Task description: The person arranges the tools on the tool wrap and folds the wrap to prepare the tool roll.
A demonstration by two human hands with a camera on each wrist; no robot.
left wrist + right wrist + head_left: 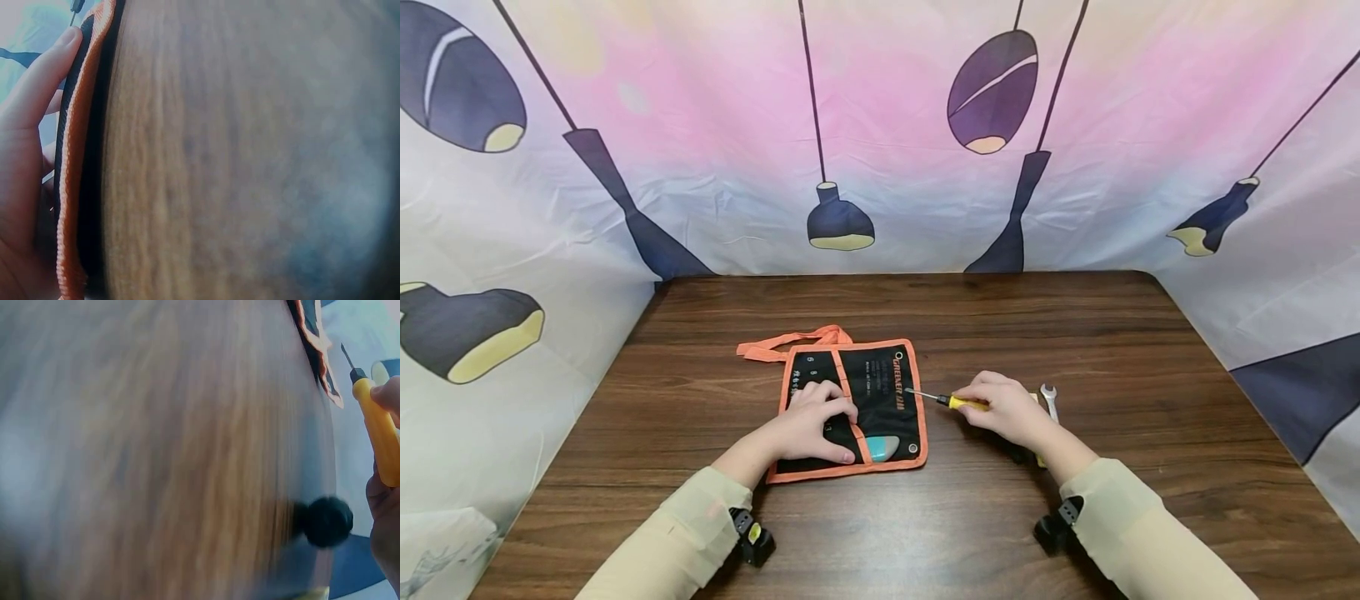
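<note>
A black tool pouch [880, 383] with orange edging lies flat on the table, left of centre. My left hand [805, 423] rests on its left half, fingers spread over the pockets by the orange divider and thumb near the lower edge. In the left wrist view, the thumb [47, 72] lies along the orange-edged pouch [72, 169]. A teal and grey tool end [882, 448] shows in the pouch's lower pocket. My right hand [1011, 408] grips a yellow-handled screwdriver [967, 403], its shaft pointing left and its tip over the pouch's right edge.
An open-end wrench [1049, 400] lies just beyond my right wrist. Partly hidden under that arm is a black and yellow tool [1022, 456]. The pouch's orange tie strap [790, 340] trails at its upper left. A printed curtain [895, 225] hangs behind the wooden table [880, 533].
</note>
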